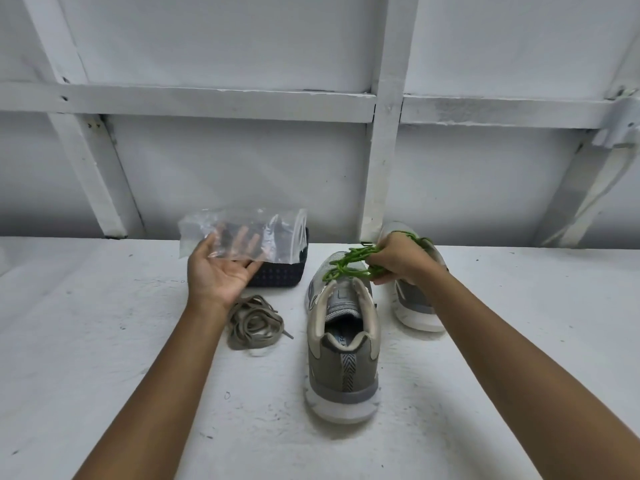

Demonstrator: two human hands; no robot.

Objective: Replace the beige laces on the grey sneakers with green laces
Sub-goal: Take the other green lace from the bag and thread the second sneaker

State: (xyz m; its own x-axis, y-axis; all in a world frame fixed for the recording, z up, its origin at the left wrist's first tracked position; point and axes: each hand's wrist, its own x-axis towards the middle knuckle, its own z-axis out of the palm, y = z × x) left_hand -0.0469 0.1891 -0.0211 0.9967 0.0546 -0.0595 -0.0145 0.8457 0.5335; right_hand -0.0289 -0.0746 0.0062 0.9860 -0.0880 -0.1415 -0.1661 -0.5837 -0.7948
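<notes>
Left hand [221, 271], palm up, pinches a clear plastic bag [277, 233] between thumb and fingers. Right hand [401, 259] clenches the bunched green laces [349, 263] above the near grey sneaker [343, 358]; the second sneaker [415, 306] stands just right of it. Beige laces [254, 323] lie heaped on the table [104, 323], beside the left wrist.
</notes>
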